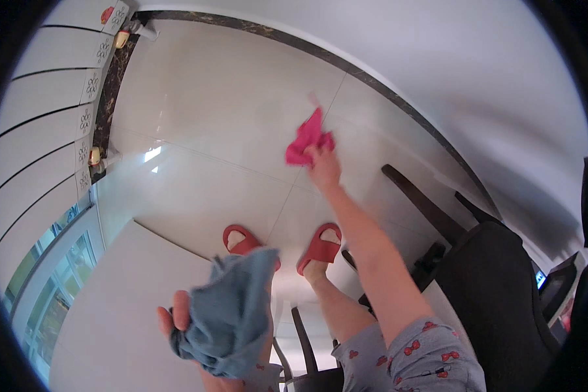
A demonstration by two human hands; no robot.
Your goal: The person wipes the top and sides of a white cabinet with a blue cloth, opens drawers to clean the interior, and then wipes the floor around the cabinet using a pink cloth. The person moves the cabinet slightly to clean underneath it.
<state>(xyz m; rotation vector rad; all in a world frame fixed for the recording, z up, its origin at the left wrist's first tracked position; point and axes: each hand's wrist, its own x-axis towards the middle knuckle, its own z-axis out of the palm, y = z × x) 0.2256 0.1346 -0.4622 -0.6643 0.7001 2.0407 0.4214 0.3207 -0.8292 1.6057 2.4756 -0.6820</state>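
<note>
Bunched in my left hand [179, 313] is a grey-blue cloth [235, 313], held up close to the camera at the lower left of centre. Its folds cover most of the palm, and only some fingers show. My right arm reaches forward, and my right hand [325, 169] grips a bright pink cloth [307, 139]. That cloth hangs out past the fingers, above or against the glossy tiled floor [215, 108]; I cannot tell whether it touches. Below the hands are my feet in red slippers [322, 247].
A dark chair [490, 289] stands at the right, its leg [421, 203] jutting forward. White drawers [44, 98] line the left. A white panel [127, 304] lies at lower left. Dark marbled skirting [274, 36] edges the white wall [470, 59]. Another dark chair [318, 379] is at the bottom.
</note>
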